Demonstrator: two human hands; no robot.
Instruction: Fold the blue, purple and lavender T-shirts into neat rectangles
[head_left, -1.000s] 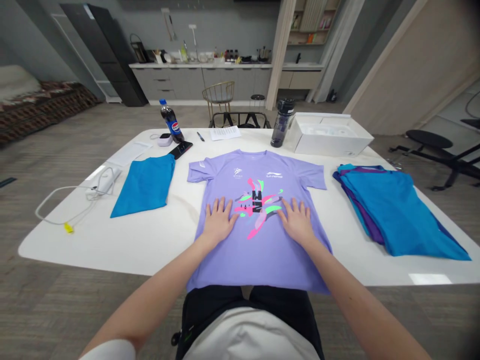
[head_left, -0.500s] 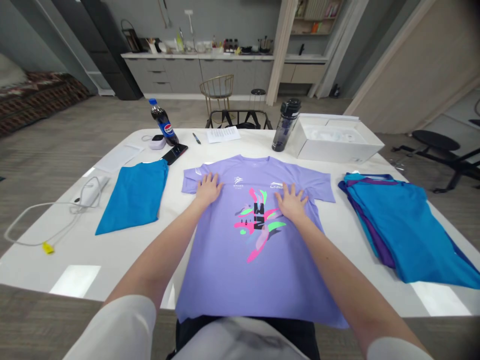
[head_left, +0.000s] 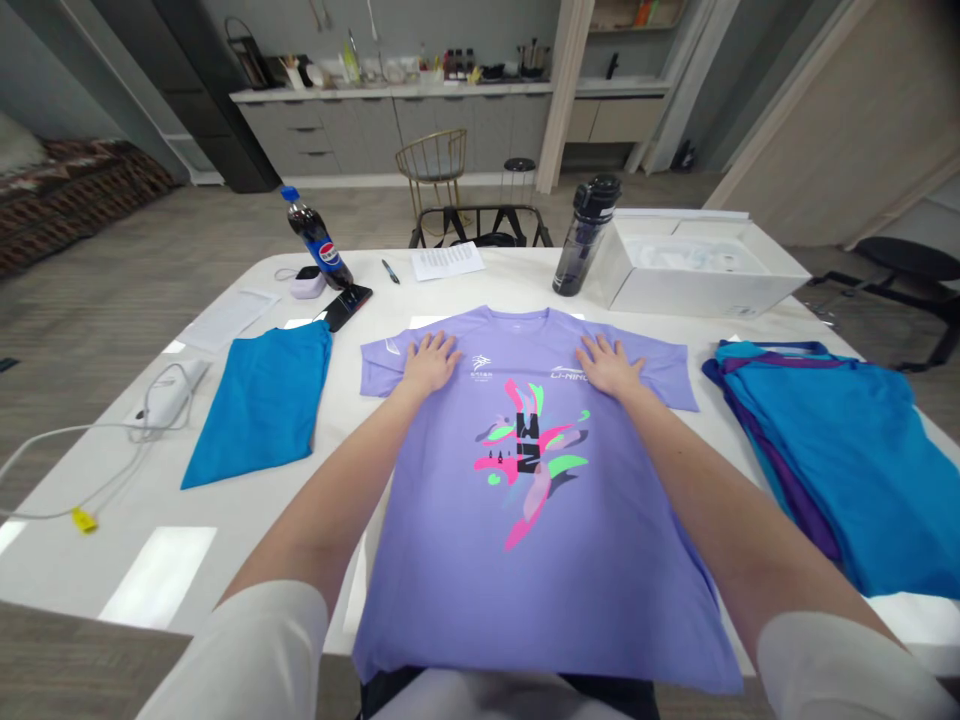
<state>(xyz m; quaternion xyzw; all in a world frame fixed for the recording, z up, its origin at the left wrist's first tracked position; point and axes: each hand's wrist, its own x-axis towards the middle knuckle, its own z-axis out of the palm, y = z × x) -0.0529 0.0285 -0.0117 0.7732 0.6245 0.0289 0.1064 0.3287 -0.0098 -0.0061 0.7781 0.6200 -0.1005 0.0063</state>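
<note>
A purple T-shirt (head_left: 465,520) with a bright pink, green and black print lies spread front up on the white table (head_left: 262,520). Its collar points away from me, and its hem hangs over the near edge by my body. My left hand (head_left: 432,362) rests flat near the shoulder on the left, fingers spread. On the other shoulder my right hand (head_left: 609,366) presses down with fingers apart, partly covering the white brand lettering. A folded blue garment (head_left: 262,400) lies to the left. Over on the right is a stack of blue and purple garments (head_left: 855,440).
Along the back stand a cola bottle (head_left: 319,240), a dark tumbler (head_left: 583,240) and an open white box (head_left: 690,275). A phone (head_left: 347,307), a pen (head_left: 391,271) and a paper sheet (head_left: 448,261) lie there too. A power strip (head_left: 166,395) with white cables sits at left.
Both hands have slid a little over the shirt's shoulders, the right one farther up toward the collar. The shirt's top looks slightly wider spread. My head view has tilted down and moved closer.
</note>
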